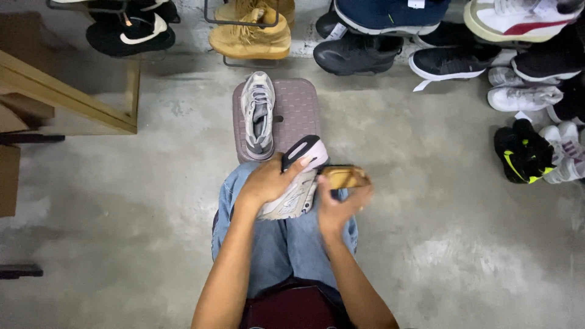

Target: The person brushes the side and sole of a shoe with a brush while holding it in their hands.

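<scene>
My left hand (268, 181) grips a grey and white sneaker (300, 183) resting on my lap, its black and pale heel pointing away from me. My right hand (337, 205) holds a brown wooden brush (345, 176) against the right side of that sneaker; the hand and brush are blurred. The matching grey sneaker (258, 114) lies upright on a small mauve plastic stool (298, 109) just beyond my knees.
Rows of shoes line the far wall: black sneakers (129, 33), tan boots (251, 33), dark shoes (359, 55), and white and black-and-yellow pairs (524, 152) at the right. A wooden frame (67, 97) stands at the left on the concrete floor.
</scene>
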